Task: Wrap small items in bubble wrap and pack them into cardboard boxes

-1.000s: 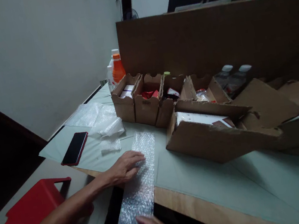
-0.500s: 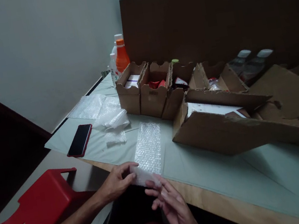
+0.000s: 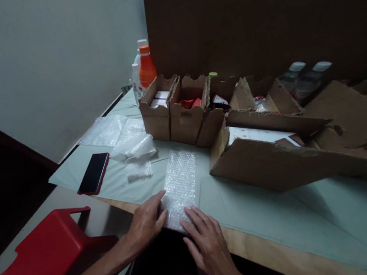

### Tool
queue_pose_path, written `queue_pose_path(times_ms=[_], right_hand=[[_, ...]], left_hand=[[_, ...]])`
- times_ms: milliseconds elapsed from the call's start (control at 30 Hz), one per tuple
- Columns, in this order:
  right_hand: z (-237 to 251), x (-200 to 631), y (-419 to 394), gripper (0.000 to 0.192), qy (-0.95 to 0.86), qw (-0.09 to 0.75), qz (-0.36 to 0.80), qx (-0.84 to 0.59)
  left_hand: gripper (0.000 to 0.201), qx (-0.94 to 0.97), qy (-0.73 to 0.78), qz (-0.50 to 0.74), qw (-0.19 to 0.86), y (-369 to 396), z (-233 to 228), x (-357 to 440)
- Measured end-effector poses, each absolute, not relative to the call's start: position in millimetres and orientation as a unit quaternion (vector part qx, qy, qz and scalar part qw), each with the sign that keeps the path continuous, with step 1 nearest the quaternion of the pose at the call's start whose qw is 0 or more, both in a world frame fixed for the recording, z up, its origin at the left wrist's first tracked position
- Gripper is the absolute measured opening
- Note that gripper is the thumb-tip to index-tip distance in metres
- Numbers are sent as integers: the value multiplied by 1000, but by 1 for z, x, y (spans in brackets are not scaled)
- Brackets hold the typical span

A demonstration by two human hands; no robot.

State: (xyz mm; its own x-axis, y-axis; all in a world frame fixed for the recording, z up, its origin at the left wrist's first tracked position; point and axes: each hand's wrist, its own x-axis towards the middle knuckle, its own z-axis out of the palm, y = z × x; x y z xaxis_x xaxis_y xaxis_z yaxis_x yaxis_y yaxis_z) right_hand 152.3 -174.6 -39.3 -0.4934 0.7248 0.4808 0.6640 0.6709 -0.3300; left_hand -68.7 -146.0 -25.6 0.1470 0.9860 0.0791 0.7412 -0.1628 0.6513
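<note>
Step in hand, as judged from the hands: folding or rolling the near end of a bubble wrap strip (image 3: 181,185) and pressing it flat at the table's front edge.

Left hand (image 3: 145,225): laid flat, fingers extended, fingertips (image 3: 160,197) on the strip's near left corner. It pinches nothing; it only presses.

Right hand (image 3: 206,241): also flat and unclenched, fingertips (image 3: 186,223) on the near end of the strip, just beside the left hand.

The strip lies lengthwise away from the person on the grey-green table cover (image 3: 269,217), its near end under both sets of fingertips, its far end free and pointing toward the boxes.

Next move, as a judgement: continuing the fold calls for lifting the near edge with both thumbs while keeping the sides aligned.

Left of the strip: a red stool (image 3: 33,268), a phone (image 3: 93,173), loose plastic bags (image 3: 128,141). Beyond: a row of small cardboard boxes (image 3: 179,110), a large open carton (image 3: 276,150), an orange bottle (image 3: 146,69).
</note>
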Motion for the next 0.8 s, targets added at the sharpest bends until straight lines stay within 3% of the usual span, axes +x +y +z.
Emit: queue_pose_path(times_ms=[233,400,500,800], right_hand=[[-37,147,-162,26,-851,361,73,-375],[-26,142,-146,18,-828,380,114,-397],[-27,143,-139,20,-815,386,77,-426],[-33,148,-145,29,-844,309,53,-436]], left_hand=[[53,820,455,304,168,-165,-20,-80],[36,792,477,331,187,-159,-25,-74],[33,773,520,319,172,-149,-27,-69],[37,774,530,331,104,-139,-35,-68]])
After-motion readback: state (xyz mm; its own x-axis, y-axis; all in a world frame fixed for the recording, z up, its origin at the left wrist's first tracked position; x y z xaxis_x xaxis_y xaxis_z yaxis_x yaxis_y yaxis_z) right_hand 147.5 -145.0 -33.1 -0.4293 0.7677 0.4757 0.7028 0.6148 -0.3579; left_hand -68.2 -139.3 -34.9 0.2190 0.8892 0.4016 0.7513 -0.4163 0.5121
